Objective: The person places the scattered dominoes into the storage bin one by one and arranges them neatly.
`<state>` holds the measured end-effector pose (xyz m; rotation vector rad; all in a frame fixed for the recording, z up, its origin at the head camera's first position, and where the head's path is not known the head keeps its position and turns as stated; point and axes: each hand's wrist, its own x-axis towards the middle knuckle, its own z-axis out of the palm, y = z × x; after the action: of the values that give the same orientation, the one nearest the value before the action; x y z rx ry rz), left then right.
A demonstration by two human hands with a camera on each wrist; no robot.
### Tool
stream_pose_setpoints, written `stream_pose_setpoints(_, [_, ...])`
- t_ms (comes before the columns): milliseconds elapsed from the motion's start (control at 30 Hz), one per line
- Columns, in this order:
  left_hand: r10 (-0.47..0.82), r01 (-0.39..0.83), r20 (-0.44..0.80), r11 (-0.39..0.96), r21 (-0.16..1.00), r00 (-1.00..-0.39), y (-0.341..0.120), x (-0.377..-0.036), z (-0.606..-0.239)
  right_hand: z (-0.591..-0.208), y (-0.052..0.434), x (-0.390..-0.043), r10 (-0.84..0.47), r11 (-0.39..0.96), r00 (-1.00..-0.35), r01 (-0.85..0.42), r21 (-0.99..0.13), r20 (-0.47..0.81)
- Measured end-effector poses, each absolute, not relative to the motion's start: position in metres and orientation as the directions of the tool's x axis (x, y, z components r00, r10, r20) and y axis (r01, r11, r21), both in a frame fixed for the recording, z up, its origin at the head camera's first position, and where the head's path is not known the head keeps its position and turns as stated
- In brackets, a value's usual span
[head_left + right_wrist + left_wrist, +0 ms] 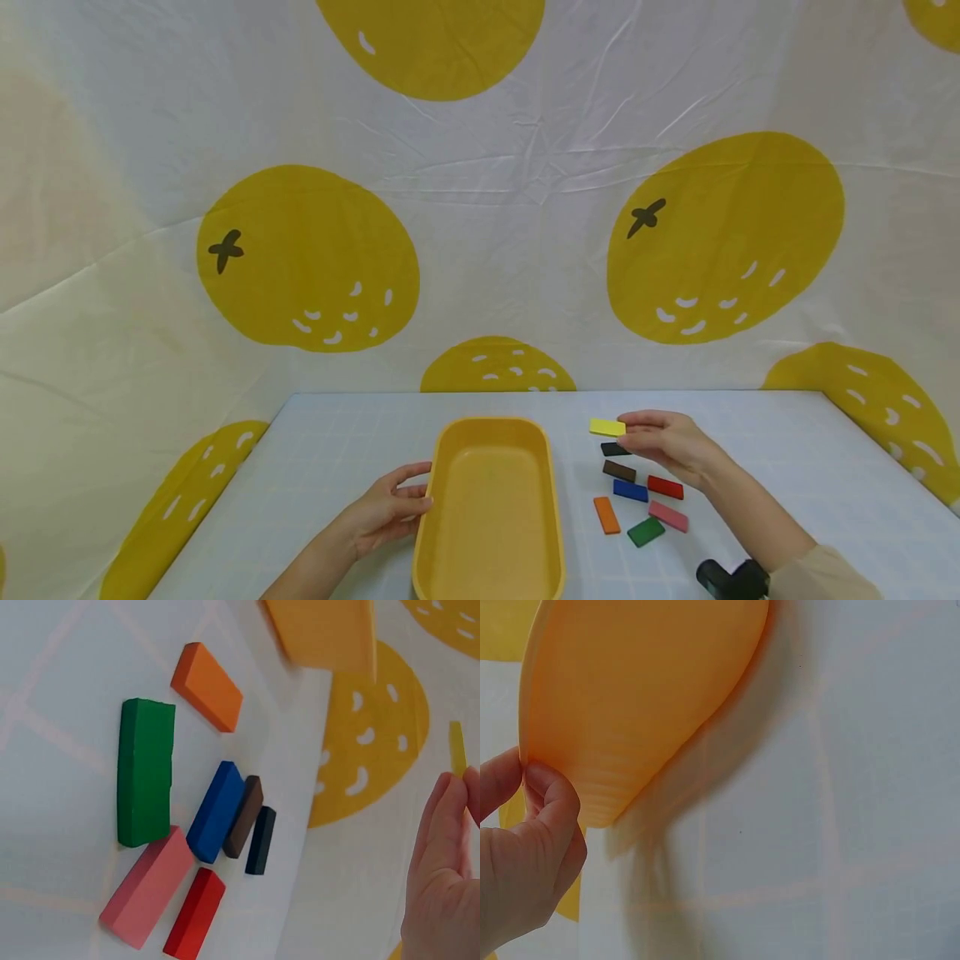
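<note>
A yellow-orange oval tray [553, 492] stands empty on the light table. My left hand [390, 510] holds its left rim, thumb and fingers curled on the tray's edge [532, 761]. My right hand [663, 442] pinches a yellow block [607, 427] and holds it above the table, right of the tray; in the right wrist view only the block's thin edge [457, 748] shows above my fingertips [450, 802]. Below that hand lie several flat blocks: black [613, 449], brown [619, 471], blue [630, 490], red [664, 487], orange [606, 515], pink [668, 516], green [646, 532].
A white cloth with large yellow fruit prints [307, 258] hangs behind and around the table [337, 433]. The black wrist camera strap [731, 579] sits on my right forearm near the frame's lower edge.
</note>
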<state>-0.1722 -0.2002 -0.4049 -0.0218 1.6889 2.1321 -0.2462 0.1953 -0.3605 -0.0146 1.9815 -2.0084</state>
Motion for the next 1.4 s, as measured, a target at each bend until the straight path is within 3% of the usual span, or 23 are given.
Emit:
stream_pose_setpoints(500, [0.321, -0.332, -0.264, -0.179, 0.926, -0.910, -0.201, -0.171, -0.405, -0.351, 0.159, -0.249, -0.222, 0.024, -0.952, 0.211, -0.977, -0.211])
stream_pose_setpoints(933, [0.317, -0.332, -0.267, -0.170, 0.928, -0.910, -0.200, -0.171, -0.405, -0.350, 0.131, -0.256, -0.289, 0.018, -0.940, 0.182, -0.983, -0.179])
stream_pose_setpoints(1400, [0.314, -0.330, -0.264, -0.177, 0.927, -0.912, -0.200, -0.173, -0.408, -0.350, 0.098, -0.256, -0.353, -0.061, -0.927, 0.156, -0.986, -0.125])
